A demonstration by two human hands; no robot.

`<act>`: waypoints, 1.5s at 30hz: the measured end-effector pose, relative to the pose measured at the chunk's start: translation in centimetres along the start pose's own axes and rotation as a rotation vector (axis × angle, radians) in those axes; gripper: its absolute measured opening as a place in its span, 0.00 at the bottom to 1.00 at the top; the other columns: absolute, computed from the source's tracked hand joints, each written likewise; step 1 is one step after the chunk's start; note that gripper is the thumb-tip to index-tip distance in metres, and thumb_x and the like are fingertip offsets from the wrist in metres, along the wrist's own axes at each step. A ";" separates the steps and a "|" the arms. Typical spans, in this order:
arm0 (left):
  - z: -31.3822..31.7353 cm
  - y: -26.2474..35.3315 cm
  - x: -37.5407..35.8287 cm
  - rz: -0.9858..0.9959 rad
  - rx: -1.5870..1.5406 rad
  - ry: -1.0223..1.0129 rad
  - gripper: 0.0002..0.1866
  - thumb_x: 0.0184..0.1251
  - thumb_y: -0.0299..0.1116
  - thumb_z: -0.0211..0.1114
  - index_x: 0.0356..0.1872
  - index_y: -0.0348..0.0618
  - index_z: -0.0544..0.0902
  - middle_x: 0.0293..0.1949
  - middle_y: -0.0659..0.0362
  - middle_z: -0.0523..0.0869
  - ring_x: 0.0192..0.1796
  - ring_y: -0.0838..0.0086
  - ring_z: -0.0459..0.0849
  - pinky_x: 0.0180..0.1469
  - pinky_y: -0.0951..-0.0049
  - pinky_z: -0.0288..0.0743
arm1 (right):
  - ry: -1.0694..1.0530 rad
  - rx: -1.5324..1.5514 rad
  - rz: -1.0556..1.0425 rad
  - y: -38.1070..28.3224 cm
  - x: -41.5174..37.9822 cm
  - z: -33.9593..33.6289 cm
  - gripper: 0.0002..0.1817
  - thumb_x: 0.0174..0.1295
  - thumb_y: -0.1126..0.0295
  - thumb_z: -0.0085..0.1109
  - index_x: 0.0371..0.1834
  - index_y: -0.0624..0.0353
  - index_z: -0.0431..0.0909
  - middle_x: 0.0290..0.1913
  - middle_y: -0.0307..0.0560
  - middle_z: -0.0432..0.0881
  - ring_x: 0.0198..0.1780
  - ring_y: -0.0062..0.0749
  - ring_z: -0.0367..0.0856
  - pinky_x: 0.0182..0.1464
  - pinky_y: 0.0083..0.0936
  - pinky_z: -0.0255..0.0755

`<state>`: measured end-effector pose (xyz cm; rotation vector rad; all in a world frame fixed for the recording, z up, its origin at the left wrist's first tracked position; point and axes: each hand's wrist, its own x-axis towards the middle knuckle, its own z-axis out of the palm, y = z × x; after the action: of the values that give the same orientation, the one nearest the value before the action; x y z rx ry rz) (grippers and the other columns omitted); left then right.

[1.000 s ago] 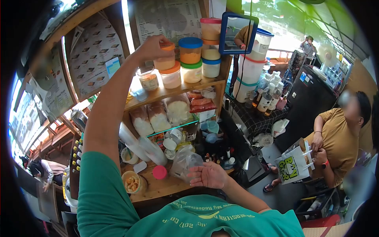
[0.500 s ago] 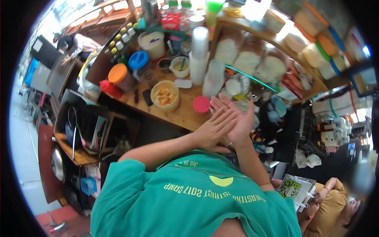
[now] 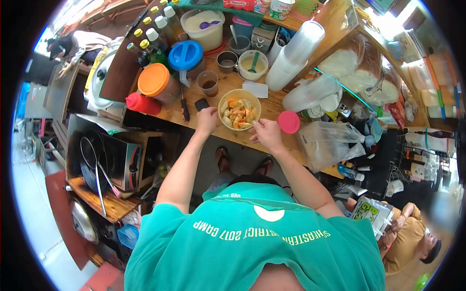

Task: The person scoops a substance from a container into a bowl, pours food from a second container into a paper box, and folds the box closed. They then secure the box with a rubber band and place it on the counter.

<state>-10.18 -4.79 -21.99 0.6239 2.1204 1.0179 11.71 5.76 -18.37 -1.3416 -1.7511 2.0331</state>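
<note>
A round pale yellow bowl (image 3: 223,99) with orange-seasoned pale chunks of food (image 3: 238,114) in it stands on the wooden counter. My left hand (image 3: 207,121) is at its near left side, fingers curled in against the rim. On the near right, my right hand (image 3: 268,135) pinches the rim between thumb and fingers. A pink round lid (image 3: 289,121) lies just right of my right hand. Beyond my left hand lies a small black object (image 3: 201,104), and a screwdriver-like tool with a dark handle (image 3: 185,111) is left of it.
Behind the bowl stand a clear cup (image 3: 208,83), a white tub with a green spoon (image 3: 253,65) and stacked plastic cups (image 3: 293,56). Left are an orange-lidded jar (image 3: 154,80), a blue-lidded jug (image 3: 185,56) and a red bottle (image 3: 143,103). A person (image 3: 407,237) sits at lower right.
My hands were pressed together, palm against fingers, right of the bowl. They have parted and come down to either side of the bowl. The view has shifted toward the counter.
</note>
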 end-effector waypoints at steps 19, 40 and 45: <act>1.6 2.9 4.2 0.694 0.604 -0.154 0.09 0.65 0.33 0.66 0.33 0.35 0.84 0.32 0.42 0.88 0.38 0.46 0.89 0.40 0.51 0.82 | 0.501 0.279 0.100 5.9 -10.2 -1.7 0.11 0.69 0.74 0.54 0.34 0.70 0.84 0.26 0.48 0.87 0.23 0.26 0.87 0.27 0.23 0.84; 4.5 9.4 -4.6 1.142 0.824 -0.234 0.56 0.43 0.56 0.82 0.76 0.49 0.66 0.77 0.45 0.63 0.77 0.35 0.60 0.70 0.24 0.55 | 0.282 0.420 0.041 5.1 -5.0 -1.0 0.18 0.75 0.64 0.54 0.55 0.70 0.81 0.41 0.54 0.87 0.29 0.36 0.88 0.34 0.31 0.86; 5.3 10.2 -4.6 1.079 0.911 -0.316 0.54 0.46 0.60 0.79 0.76 0.51 0.68 0.78 0.45 0.63 0.76 0.36 0.61 0.67 0.26 0.60 | 0.288 0.343 -0.065 4.3 -4.5 -1.2 0.17 0.73 0.65 0.56 0.54 0.66 0.83 0.37 0.49 0.88 0.27 0.31 0.87 0.32 0.30 0.85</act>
<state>-2.04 0.59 -14.36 2.3416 1.8124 0.2677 17.06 2.51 -19.56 -1.3620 -1.2445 1.8840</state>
